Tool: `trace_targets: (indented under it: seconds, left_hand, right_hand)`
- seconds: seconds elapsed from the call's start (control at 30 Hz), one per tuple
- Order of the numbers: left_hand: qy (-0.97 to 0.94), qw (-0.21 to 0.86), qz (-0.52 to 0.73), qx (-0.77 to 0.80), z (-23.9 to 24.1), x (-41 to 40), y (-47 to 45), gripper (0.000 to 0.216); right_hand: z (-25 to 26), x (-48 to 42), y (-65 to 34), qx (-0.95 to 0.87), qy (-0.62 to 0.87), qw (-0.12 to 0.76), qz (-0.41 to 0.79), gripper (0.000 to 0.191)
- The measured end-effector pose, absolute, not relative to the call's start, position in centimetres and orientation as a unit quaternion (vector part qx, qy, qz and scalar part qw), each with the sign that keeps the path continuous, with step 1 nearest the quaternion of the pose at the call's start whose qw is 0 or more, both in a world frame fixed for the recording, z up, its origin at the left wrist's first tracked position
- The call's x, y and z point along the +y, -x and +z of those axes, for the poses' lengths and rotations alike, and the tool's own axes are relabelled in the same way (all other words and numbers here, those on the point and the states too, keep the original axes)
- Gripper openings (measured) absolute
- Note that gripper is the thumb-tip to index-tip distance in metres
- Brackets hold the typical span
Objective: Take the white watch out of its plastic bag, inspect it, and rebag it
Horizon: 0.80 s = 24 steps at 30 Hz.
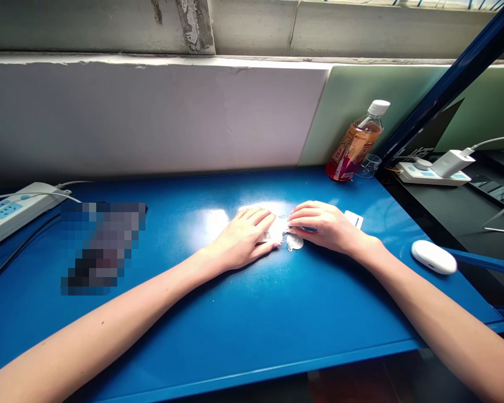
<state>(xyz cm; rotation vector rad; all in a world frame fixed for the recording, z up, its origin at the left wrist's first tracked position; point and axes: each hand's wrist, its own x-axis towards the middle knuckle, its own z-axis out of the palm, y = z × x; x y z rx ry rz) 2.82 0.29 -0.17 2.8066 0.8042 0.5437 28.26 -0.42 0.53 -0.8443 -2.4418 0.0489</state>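
Blue desk (243, 319): one, two bare hands over it.
White packet (273, 232): one, mid-desk, partly under left hand (247, 232).
Left fingers: extended close together, thumb apart.
Right hand (319, 225): beside packet, fingers curled; cannot tell whether pinching.
Silvery disc (294, 242): one, near right thumb.
Capped bottle (357, 143): one.
Power strips (21, 208): two.

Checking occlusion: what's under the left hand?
A pale printed flat piece shows between thumb and fingers of the left hand; the rest of it, and anything beneath the palm, is covered.
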Motion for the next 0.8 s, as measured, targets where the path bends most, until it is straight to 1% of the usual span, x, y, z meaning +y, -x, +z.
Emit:
trace_targets:
  seconds: [0.13, 0.27, 0.4, 0.6, 0.8]
  left_hand:
    - [-0.942, 0.081, 0.180, 0.271, -0.2, 0.3, -2.8, 0.053]
    - [-0.943, 0.076, 0.178, 0.272, -0.1, 0.3, -2.9, 0.052]
    - [-0.943, 0.075, 0.181, 0.269, -0.1, 0.3, -2.9, 0.052]
    - [-0.939, 0.070, 0.201, 0.270, -0.4, 0.3, -2.8, 0.052]
    - [-0.947, 0.025, 0.152, 0.282, -0.4, 0.1, -2.8, 0.058]
  right_hand:
    - [0.4, -0.3, -28.9, -0.908, 0.332, 0.254, 0.017, 0.013]
    - [0.3, -0.4, -28.8, -0.916, 0.317, 0.241, 0.048, 0.014]
    - [0.5, -0.8, -28.2, -0.914, 0.309, 0.248, 0.082, 0.016]
    - [0.8, -1.6, -27.0, -0.909, 0.291, 0.277, 0.115, 0.024]
    - [0.8, -1.6, -27.3, -0.904, 0.314, 0.261, 0.124, 0.022]
